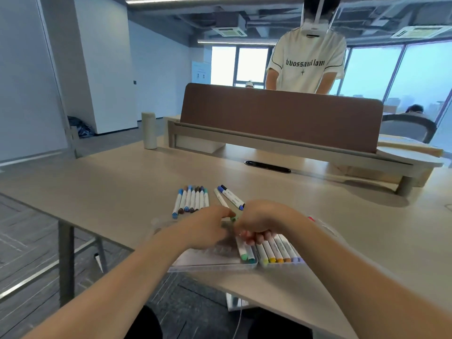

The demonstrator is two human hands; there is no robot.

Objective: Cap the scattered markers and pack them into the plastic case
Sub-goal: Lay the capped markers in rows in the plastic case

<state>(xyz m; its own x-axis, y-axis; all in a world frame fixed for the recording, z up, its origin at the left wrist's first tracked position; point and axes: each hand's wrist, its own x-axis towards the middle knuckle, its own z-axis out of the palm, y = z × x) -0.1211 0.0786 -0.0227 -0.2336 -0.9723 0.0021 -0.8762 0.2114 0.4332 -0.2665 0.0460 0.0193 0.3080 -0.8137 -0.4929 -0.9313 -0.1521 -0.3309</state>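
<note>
Fingers (258,236) of the right hand (264,221) are being curled around a pale green marker (235,213), and the marker is also being pinched by the left hand (210,227), just above the plastic case (208,264). Only a short, blurred, light green stretch is showing between the hands. The clear case is lying open at the near edge of the worktop (122,187). A green and teal pair (247,252) is being carried in its left tray, a packed row (281,253) with yellow, orange and lilac ends in its right. Beyond, seven capped markers (192,200) are lying side by side, three loose markers (228,195) just beside them.
</note>
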